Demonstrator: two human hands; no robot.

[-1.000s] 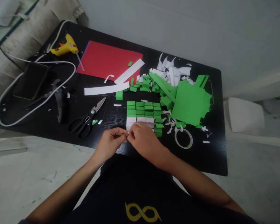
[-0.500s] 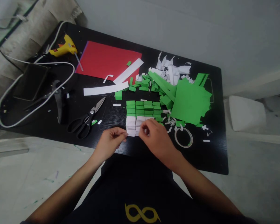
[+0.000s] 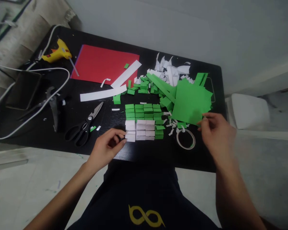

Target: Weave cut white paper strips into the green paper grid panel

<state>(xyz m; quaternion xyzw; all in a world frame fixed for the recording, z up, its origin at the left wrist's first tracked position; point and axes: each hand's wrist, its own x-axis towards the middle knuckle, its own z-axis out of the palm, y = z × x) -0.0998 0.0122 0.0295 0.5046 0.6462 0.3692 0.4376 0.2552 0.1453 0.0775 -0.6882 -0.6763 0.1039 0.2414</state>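
Observation:
A grid of small folded paper pieces lies near the table's front edge, green ones (image 3: 144,111) behind and white ones (image 3: 140,130) in front. My left hand (image 3: 107,147) rests beside the white pieces with its fingers curled, fingertips touching the nearest one. My right hand (image 3: 216,134) is raised to the right, past a tape ring (image 3: 185,139), fingers pinched at the edge of the green paper stack (image 3: 192,100). I cannot make out whether anything sits in that pinch.
Black scissors (image 3: 83,127), long white strips (image 3: 103,93), a red sheet (image 3: 103,64), a yellow glue gun (image 3: 55,52) with white cable (image 3: 26,105), pliers (image 3: 53,107) and white scraps (image 3: 170,70) lie on the black table (image 3: 201,159). A white box (image 3: 248,110) sits to the right.
My right hand left the white pieces and swung right, past the tape ring, to the green stack. My left hand stayed by the white pieces.

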